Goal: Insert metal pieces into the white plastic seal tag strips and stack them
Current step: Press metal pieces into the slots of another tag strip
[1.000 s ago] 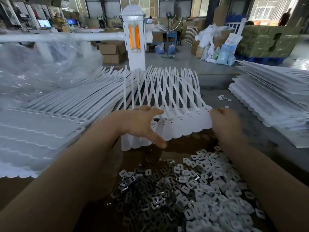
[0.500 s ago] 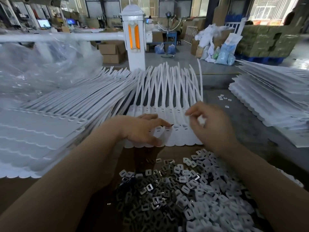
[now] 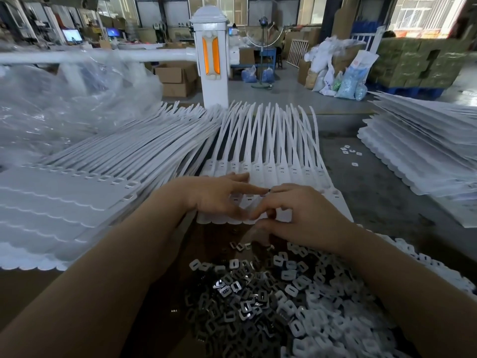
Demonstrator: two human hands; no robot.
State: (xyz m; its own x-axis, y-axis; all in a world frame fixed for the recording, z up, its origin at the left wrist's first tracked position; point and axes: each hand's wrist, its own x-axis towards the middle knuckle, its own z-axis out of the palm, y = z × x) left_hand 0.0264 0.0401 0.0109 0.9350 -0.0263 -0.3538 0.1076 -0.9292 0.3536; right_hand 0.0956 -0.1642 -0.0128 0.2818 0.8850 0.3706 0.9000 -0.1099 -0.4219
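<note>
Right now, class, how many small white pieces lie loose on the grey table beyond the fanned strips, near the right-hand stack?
6 visible: five small white pieces clustered together, and one alone just nearer the camera. Others may be hidden under the stack of white plastic sheets.

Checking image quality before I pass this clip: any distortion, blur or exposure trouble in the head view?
Head view: wide-angle bending curves the white rail at the edges; the windows at top right are blown out; the metal pieces in the near pile lie in shadow, a few glinting; the plastic sheeting looks smeared; both hands are fairly sharp.
</note>
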